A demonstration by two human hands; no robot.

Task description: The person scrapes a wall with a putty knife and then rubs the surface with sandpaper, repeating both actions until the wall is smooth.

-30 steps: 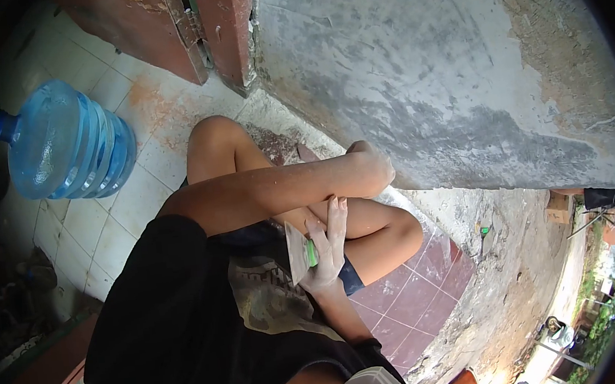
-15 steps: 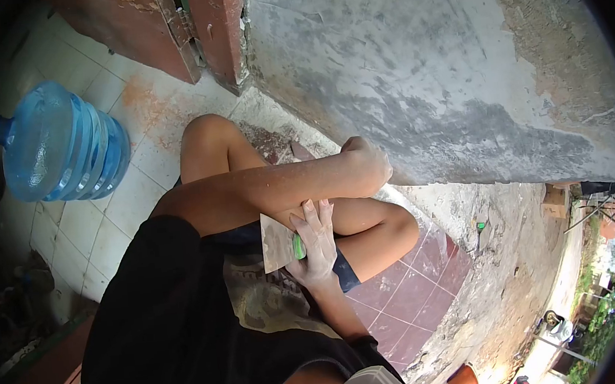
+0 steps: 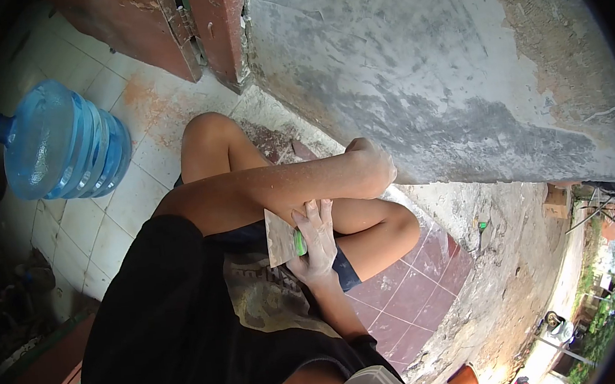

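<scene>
My left hand (image 3: 372,167) is closed against the lower edge of the grey plastered wall (image 3: 416,92). What it grips, if anything, is hidden behind its back. Below that forearm, my right hand (image 3: 316,243), coated in pale dust, holds a flat scraper (image 3: 280,240) by its green handle (image 3: 300,242). The scraper's broad plate points left, over my lap, and its upper part lies close under the left forearm.
A blue water bottle (image 3: 66,141) lies on the white floor tiles at the left. A red-brown door (image 3: 132,27) stands at the top. Red tiles (image 3: 413,293) are beyond my knee, with a small green object (image 3: 482,225) and an orange-brown pot (image 3: 462,382) further right.
The scraper in my right hand has shifted slightly right and up, and more of its plate is behind the left forearm. My left hand has moved slightly right along the wall's edge.
</scene>
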